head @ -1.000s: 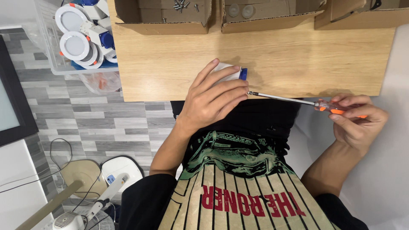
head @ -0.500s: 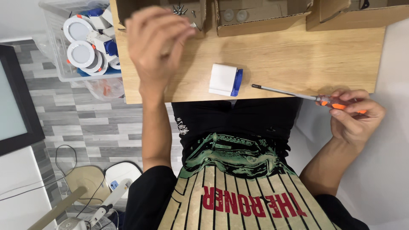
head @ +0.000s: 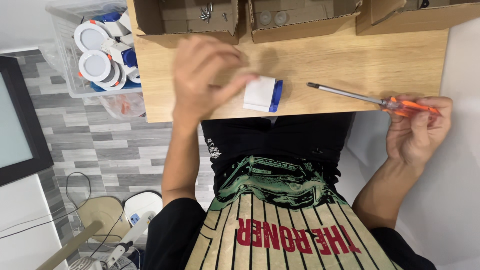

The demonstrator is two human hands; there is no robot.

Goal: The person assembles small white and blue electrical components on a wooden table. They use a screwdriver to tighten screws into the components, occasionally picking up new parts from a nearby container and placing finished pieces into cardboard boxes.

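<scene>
A small white block with a blue side lies near the front edge of the wooden table. My left hand hovers just left of it, blurred, its fingertips pinched together close to the block's edge; I cannot tell if anything is between them. My right hand is at the table's right front corner, holding the orange handle of a screwdriver. The metal shaft lies flat on the table and points left toward the block.
Three open cardboard boxes line the table's far edge: one with loose screws, one with round parts, one at the right. A clear bin of round white lamps stands left of the table. A fan is on the floor.
My left hand lifted off the block, reached up to the box with screws, and has now come back down beside the block with fingers pinched. The right hand and screwdriver stayed put.
</scene>
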